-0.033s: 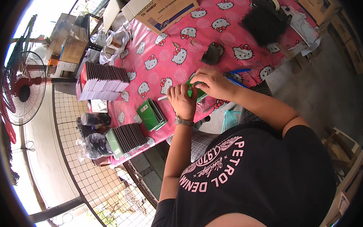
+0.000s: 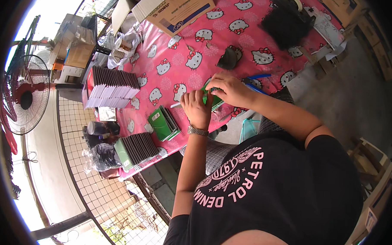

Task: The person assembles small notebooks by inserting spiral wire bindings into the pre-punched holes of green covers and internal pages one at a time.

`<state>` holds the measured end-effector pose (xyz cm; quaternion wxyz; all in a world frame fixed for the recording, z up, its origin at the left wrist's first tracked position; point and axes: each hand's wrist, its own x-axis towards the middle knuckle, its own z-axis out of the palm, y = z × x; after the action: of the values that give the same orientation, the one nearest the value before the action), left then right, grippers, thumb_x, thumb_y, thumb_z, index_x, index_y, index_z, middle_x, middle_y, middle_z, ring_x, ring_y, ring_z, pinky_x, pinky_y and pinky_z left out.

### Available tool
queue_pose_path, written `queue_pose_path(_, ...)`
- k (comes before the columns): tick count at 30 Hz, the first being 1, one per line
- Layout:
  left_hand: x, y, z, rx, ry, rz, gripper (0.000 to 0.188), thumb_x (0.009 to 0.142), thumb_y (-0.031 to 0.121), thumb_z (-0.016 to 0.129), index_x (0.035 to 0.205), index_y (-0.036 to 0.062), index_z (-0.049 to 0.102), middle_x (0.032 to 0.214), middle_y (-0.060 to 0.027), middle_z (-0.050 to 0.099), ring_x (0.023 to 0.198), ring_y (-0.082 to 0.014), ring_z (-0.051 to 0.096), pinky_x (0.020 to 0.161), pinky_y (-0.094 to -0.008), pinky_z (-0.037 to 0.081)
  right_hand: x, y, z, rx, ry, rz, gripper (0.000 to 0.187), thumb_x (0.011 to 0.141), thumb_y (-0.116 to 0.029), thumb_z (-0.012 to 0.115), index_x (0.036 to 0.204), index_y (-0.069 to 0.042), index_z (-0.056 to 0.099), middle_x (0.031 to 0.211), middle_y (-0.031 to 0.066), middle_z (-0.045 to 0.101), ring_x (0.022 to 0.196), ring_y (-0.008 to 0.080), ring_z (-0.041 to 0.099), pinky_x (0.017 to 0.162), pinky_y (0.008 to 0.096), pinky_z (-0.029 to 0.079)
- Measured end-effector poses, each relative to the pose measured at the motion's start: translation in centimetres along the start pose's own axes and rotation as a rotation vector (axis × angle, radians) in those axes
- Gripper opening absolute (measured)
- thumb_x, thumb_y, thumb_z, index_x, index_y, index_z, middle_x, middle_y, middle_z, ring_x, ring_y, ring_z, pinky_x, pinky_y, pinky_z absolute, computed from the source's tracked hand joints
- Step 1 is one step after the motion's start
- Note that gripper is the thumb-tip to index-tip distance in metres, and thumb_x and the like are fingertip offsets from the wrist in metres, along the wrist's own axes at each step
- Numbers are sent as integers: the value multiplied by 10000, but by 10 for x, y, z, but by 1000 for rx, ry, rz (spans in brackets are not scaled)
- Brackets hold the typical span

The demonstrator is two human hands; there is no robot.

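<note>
Both my hands meet over a green notebook [image 2: 217, 103] at the table's near edge, and they cover most of it. My left hand [image 2: 196, 108] has its fingers curled over the notebook's left side. From the right, my right hand [image 2: 230, 91] reaches across with bent fingers pinched at a dark edge that looks like its binding. The fingertips of both hands nearly touch; any small part between them is too hidden to make out. A few green notebooks with dark spiral bindings [image 2: 162, 124] lie just left of my left hand.
A row of green-covered notebooks [image 2: 139, 150] stands at the near left corner, with a tall notebook stack [image 2: 113, 88] beyond. A cardboard box [image 2: 178, 11], a dark curved piece [image 2: 228, 59], blue-handled pliers [image 2: 258, 77] and a black bristly pile [image 2: 288, 24] rest on the pink tablecloth [image 2: 165, 83].
</note>
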<state>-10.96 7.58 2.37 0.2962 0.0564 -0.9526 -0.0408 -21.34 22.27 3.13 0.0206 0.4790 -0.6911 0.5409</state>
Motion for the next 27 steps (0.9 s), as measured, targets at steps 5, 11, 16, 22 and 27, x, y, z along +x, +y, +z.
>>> queue_pose_path(5, 1, -5, -3, -26, -94, -6, 255, 870, 310, 703, 903, 86, 587, 873, -72, 607, 877, -288, 571, 846, -445, 412, 5, 9, -5, 66, -49, 30, 203, 760, -12, 715, 951, -72, 680, 917, 78, 629, 896, 297, 625, 790, 399, 495)
queue_pose_path(11, 3, -7, -2, 29, -142, -21, 245, 880, 302, 697, 965, 98, 592, 896, -72, 601, 895, -284, 565, 826, -438, 402, 8, 12, -4, 61, -139, -44, 234, 776, 17, 695, 991, -71, 667, 944, 89, 629, 920, 297, 636, 779, 392, 514)
queue_pose_path(16, 10, 3, -11, 2, -157, -41, 254, 887, 244, 681, 1060, 93, 574, 952, -89, 611, 937, -296, 566, 867, -445, 397, 10, 11, -11, -25, -266, 88, 202, 848, -94, 675, 1049, -81, 656, 1004, 104, 631, 969, 316, 642, 794, 424, 515)
queue_pose_path(22, -2, -5, -23, -105, -238, 33, 247, 885, 122, 634, 1110, 69, 550, 1031, -121, 609, 984, -313, 567, 940, -462, 387, 18, -16, -21, -127, -369, 197, 199, 918, -176, 632, 1072, -53, 614, 1085, 129, 623, 979, 348, 640, 778, 451, 513)
queue_pose_path(27, -4, -6, -25, -151, -209, 27, 230, 899, 109, 614, 1116, 63, 551, 1012, -119, 616, 1007, -315, 566, 945, -465, 392, 16, -20, -12, -250, -219, -33, 206, 957, -202, 606, 1099, -55, 591, 882, 156, 679, 820, 354, 672, 735, 457, 520)
